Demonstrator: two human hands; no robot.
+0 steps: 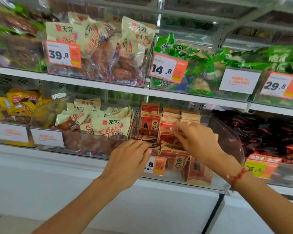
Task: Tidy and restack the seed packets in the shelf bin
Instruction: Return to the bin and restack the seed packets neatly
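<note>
A clear plastic shelf bin (227, 141) on the lower shelf holds several brown-and-red seed packets (150, 119); some stand in rows at the back, others lie jumbled at the front. My left hand (130, 156) reaches over the bin's front edge and its fingertips pinch a small packet (153, 146) at the front left. My right hand (198, 141) is inside the bin, fingers curled round the top edge of a packet (167, 134) in the middle. A red cord bracelet is on my right wrist.
Left of the seed bin stands a bin of cream snack packs (108, 127). To the right is a bin of dark red packs (269, 132). The upper shelf carries more bins with price tags 39.8 (63, 54), 14.8 (167, 68) and 29.8 (281, 85). A white freezer top (57, 183) lies below.
</note>
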